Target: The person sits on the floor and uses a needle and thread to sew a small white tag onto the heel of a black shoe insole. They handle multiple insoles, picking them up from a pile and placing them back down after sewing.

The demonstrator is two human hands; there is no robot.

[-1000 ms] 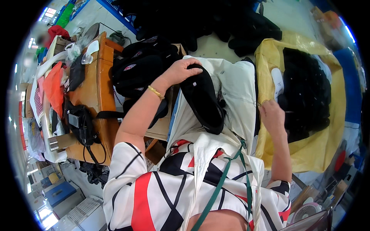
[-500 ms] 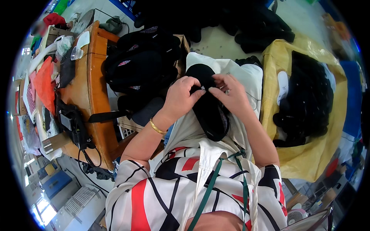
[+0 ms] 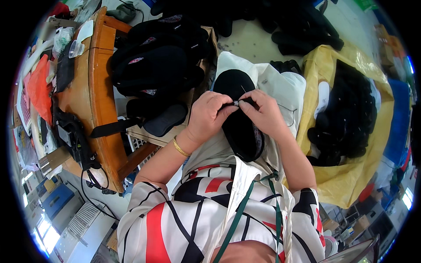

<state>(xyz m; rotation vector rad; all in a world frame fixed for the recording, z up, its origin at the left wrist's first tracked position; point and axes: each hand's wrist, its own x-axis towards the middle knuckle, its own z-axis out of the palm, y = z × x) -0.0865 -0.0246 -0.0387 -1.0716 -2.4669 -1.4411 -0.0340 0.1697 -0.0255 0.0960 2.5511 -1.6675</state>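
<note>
A black cloth shoe point(image 3: 245, 136) lies lengthwise on my lap, its toe pointing away from me. Above its upper, my left hand point(image 3: 211, 115) pinches a small silvery piece point(image 3: 236, 103), too small to name exactly. My right hand point(image 3: 266, 115) meets it fingertip to fingertip and is closed on the same piece. A thin needle-like sliver point(image 3: 244, 89) sticks up by the right fingertips. To the right of that hand, a dark thread point(image 3: 287, 108) trails over the white cloth point(image 3: 274, 81) covering my lap.
Black shoes point(image 3: 153, 61) are heaped in a carton at the left, beside a wooden table point(image 3: 98, 87). At the right stands a yellow sack point(image 3: 337, 188) holding more black shoes point(image 3: 346, 109) and a white insole point(image 3: 323, 98). Another dark pile point(image 3: 307, 35) lies on the floor ahead.
Both hands have come together at the fingertips, and the silvery piece between them now shows clearly. The needle-like sliver and the dark thread have come into sight. My view has shifted slightly.
</note>
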